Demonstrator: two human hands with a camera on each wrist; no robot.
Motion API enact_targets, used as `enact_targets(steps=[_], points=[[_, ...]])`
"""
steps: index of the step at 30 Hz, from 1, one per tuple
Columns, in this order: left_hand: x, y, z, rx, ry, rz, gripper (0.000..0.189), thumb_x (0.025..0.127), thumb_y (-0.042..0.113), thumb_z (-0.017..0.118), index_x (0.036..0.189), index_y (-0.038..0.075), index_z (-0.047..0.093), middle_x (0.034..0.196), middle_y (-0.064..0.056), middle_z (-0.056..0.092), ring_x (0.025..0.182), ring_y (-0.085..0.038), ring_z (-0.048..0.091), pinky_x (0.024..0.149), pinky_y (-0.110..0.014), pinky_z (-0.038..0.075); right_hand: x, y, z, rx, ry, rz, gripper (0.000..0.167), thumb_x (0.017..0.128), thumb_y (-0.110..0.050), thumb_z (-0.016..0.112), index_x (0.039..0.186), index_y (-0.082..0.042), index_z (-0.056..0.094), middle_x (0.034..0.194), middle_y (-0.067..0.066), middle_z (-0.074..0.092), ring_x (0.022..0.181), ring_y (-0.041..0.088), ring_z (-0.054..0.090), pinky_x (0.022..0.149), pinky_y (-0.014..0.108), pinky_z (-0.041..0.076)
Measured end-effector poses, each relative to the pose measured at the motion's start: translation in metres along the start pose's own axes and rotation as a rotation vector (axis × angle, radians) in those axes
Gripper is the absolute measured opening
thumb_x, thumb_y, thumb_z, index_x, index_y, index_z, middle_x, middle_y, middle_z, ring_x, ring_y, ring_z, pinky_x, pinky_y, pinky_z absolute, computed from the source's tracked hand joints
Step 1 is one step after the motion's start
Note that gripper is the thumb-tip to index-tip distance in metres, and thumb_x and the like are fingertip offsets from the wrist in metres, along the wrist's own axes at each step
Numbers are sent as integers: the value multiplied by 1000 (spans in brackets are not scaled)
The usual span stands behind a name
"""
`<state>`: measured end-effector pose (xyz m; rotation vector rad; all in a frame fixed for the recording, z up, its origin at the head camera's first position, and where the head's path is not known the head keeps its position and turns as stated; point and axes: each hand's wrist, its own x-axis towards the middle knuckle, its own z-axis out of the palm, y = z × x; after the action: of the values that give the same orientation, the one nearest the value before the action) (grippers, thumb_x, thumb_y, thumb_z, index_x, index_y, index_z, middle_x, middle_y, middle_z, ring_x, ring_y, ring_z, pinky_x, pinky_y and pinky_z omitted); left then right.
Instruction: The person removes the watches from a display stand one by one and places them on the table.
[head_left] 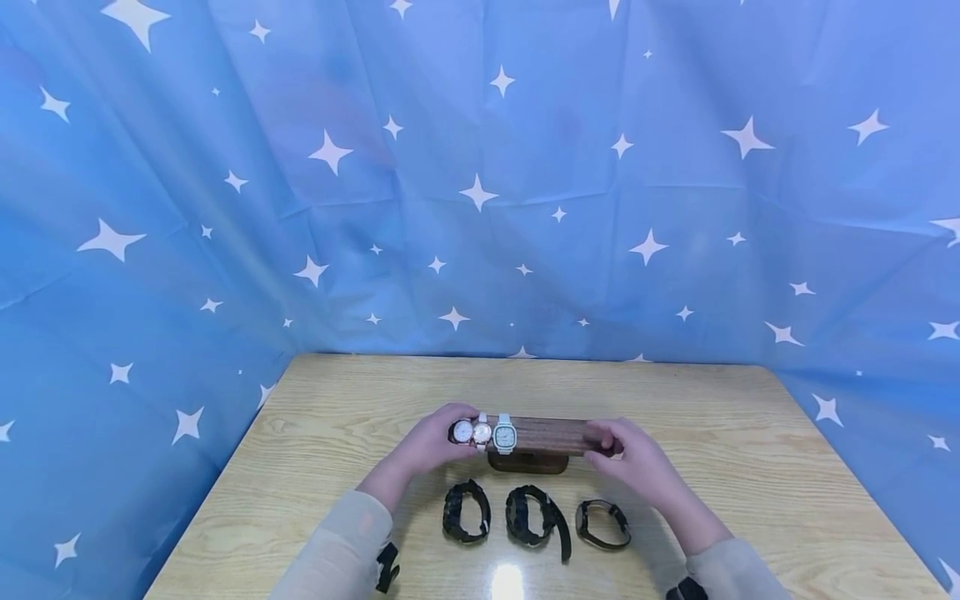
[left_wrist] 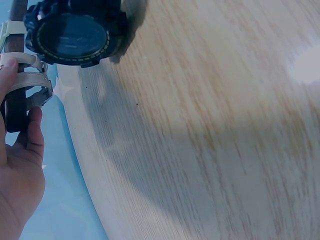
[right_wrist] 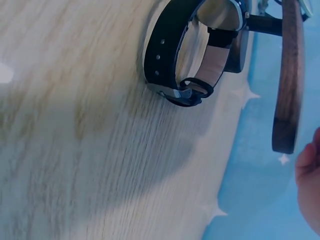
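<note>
My left hand (head_left: 438,435) grips the end wristwatch (head_left: 462,431), which has a white face, at the left end of a dark wooden watch stand (head_left: 558,435). In the left wrist view its strap (left_wrist: 27,80) loops around the bar, with fingertips right at the strap. Beside it on the bar sit a white-strapped watch (head_left: 482,433) and a pale mint square watch (head_left: 505,436). My right hand (head_left: 633,457) curves loosely about the bar's bare right end. In the right wrist view its fingertips (right_wrist: 306,162) show a small gap from the bar (right_wrist: 287,100).
Nearer me on the wooden table (head_left: 337,500) stand a black chunky watch (head_left: 453,512), another black watch (head_left: 519,517) with its strap trailing, and a slim dark watch (head_left: 606,546). Behind the table hangs a blue star-patterned cloth (head_left: 562,275). The stand's base (head_left: 528,463) sits below the bar.
</note>
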<state>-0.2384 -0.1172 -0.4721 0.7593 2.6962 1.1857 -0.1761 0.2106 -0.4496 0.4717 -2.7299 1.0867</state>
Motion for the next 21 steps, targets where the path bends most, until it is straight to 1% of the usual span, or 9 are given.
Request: enact_targets(steps=[4,7,10,12,15,21], points=[[0,0,0,-1,-2,2,56,77,29,77,127,15,55,130,-1,52,110,-18,53,93,-36,43,3,3,0,-33,10,-9,46,79,-19,76,119,-2,61,85,0,50,80,15,49,66,28,46],[0,0,0,-1,-4,-2,56,78,29,77,127,15,55,130,-1,52,109,-18,53,93,-36,44,4,5,1,-71,29,-12,48,79,-25,76,118,-3,61,90,1,53,87,20,49,72,36,45],[0,1,0,-3,-6,-12,57,78,29,77,128,15,54,130,0,52,110,-19,53,93,-36,43,5,8,4,-120,54,-19,50,77,-31,77,118,-6,62,97,3,56,95,26,47,79,43,41],[0,1,0,-3,-7,-14,57,78,29,77,128,15,54,130,0,52,110,-19,53,93,-36,43,5,9,7,-142,72,-33,51,76,-32,78,117,-7,63,100,4,57,96,28,46,80,44,38],[0,1,0,1,-8,-12,57,78,29,77,128,15,54,130,0,52,110,-18,53,93,-36,43,5,9,10,-165,96,-56,50,75,-31,79,117,-8,64,100,4,55,94,27,44,78,42,34],[0,1,0,-7,-7,-12,57,77,28,77,128,15,55,131,0,51,109,-18,53,92,-35,44,9,6,12,-158,111,-71,48,74,-30,79,115,-10,65,102,6,54,96,28,43,81,44,32]])
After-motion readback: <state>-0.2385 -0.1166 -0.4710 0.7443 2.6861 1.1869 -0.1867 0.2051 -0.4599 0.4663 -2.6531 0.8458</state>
